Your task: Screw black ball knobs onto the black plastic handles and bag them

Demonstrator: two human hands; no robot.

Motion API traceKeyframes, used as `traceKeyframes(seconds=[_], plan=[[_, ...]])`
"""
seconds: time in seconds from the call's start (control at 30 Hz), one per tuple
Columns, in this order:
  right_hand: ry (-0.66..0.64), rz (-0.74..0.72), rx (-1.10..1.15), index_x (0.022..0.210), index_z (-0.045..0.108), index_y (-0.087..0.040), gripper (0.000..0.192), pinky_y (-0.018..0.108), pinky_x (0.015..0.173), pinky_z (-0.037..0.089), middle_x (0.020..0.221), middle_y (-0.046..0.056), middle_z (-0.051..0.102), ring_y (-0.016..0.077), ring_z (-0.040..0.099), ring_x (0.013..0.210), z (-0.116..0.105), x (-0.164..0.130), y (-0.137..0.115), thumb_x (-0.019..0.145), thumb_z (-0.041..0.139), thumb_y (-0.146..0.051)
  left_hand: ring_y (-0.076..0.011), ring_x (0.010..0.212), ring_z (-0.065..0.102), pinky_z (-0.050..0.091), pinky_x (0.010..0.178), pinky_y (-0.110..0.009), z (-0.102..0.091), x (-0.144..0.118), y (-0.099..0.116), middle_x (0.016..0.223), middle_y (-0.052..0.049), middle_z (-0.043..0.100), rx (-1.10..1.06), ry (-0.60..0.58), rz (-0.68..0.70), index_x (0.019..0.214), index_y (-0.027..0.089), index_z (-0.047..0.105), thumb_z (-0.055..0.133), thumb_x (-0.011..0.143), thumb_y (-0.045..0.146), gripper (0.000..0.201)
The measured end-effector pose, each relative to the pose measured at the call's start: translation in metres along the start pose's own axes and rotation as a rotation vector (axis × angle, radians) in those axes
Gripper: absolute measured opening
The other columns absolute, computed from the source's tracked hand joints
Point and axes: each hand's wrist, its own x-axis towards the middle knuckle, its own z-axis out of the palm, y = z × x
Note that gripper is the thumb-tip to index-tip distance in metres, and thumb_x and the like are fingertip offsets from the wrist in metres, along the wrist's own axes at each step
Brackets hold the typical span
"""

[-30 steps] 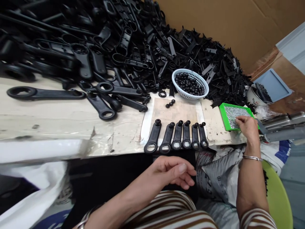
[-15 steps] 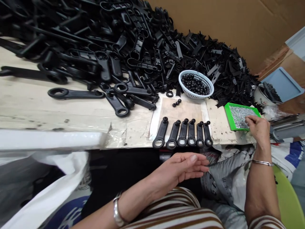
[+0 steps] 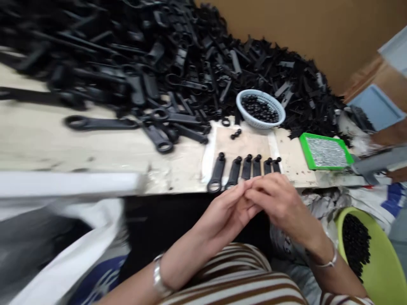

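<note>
Touching fingertips, left hand [image 3: 227, 207] against right hand [image 3: 280, 203]

Brown-and-white striped sleeves [image 3: 241, 284], silver bangle [image 3: 158, 277] on each wrist

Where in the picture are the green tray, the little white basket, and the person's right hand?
green tray [image 3: 305, 153]: head view, on its left rim.
white basket [image 3: 254, 123]: head view, on its front wall.
right hand [image 3: 280, 201]: head view, on the back of the hand.

bench: pale worn top [image 3: 79, 140]
rear: heap of blk handles [image 3: 143, 51]
centre: six-handle row [image 3: 244, 171]; white basket [image 3: 260, 111]
right: green tray [image 3: 326, 151]
</note>
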Motion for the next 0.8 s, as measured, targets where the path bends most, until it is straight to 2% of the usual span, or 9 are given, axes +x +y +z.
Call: traceKeyframes(seconds=[0.07,0.2,0.33,0.47,0.6,0.73,0.8], plan=[[0.036,0.018,0.055,0.113,0.064,-0.019,0.024,0.036,0.091,0.046,0.113,0.008,0.066,0.0182,0.055,0.105,0.001,0.0,0.007,0.095,0.05,-0.011,-0.0142,0.093,0.067,0.05,0.091,-0.025,0.001,-0.001,0.001,0.101,-0.009,0.072,-0.03,-0.017,0.021,0.099,0.01,0.073,0.054,0.098,0.026,0.026],[0.085,0.048,0.178,0.118,0.064,-0.024,0.034,0.032,0.083,0.047,0.101,0.005,0.064,0.016,0.054,0.095,0.001,-0.004,0.022,0.091,0.055,-0.006,-0.0162,0.097,0.067,0.046,0.102,-0.034,0.0,-0.001,0.006,0.106,-0.012,0.071,-0.078,0.021,0.0,0.106,0.009,0.071,0.044,0.102,0.029,0.033],[0.142,0.117,0.239,0.123,0.065,-0.031,0.043,0.03,0.077,0.048,0.096,0.002,0.065,0.0142,0.058,0.089,0.001,-0.009,0.027,0.089,0.059,-0.005,-0.0171,0.1,0.067,0.043,0.107,-0.036,-0.002,-0.003,0.008,0.112,-0.012,0.07,-0.097,0.043,-0.038,0.106,0.01,0.071,0.041,0.103,0.032,0.037],[0.175,0.158,0.271,0.122,0.067,-0.032,0.044,0.029,0.076,0.05,0.092,0.001,0.067,0.0135,0.06,0.086,0.001,-0.01,0.03,0.087,0.061,-0.006,-0.02,0.109,0.065,0.043,0.107,-0.036,-0.004,-0.002,0.009,0.112,-0.012,0.071,-0.101,0.041,-0.053,0.105,0.011,0.071,0.048,0.101,0.032,0.032],[0.163,0.193,0.345,0.122,0.067,-0.034,0.044,0.027,0.075,0.051,0.093,0.0,0.068,0.0121,0.062,0.086,0.001,-0.01,0.031,0.089,0.06,-0.006,-0.0205,0.109,0.065,0.047,0.102,-0.035,-0.004,-0.003,0.009,0.112,-0.012,0.071,-0.077,0.045,-0.041,0.105,0.011,0.072,0.057,0.096,0.033,0.028],[0.155,0.231,0.318,0.126,0.064,-0.038,0.048,0.026,0.076,0.05,0.1,0.001,0.063,0.0122,0.06,0.091,0.002,-0.014,0.024,0.09,0.058,-0.006,-0.0175,0.096,0.068,0.052,0.094,-0.031,-0.005,-0.005,0.005,0.1,-0.01,0.073,0.06,0.007,-0.02,0.104,0.011,0.074,0.076,0.083,0.03,0.028],[0.167,0.212,0.313,0.128,0.062,-0.039,0.052,0.027,0.079,0.05,0.107,0.003,0.059,0.0131,0.057,0.096,0.004,-0.018,0.02,0.089,0.059,-0.006,-0.0149,0.086,0.068,0.053,0.088,-0.028,-0.005,-0.005,0.002,0.091,-0.009,0.073,0.117,-0.029,-0.039,0.099,0.01,0.075,0.082,0.077,0.034,0.033]])
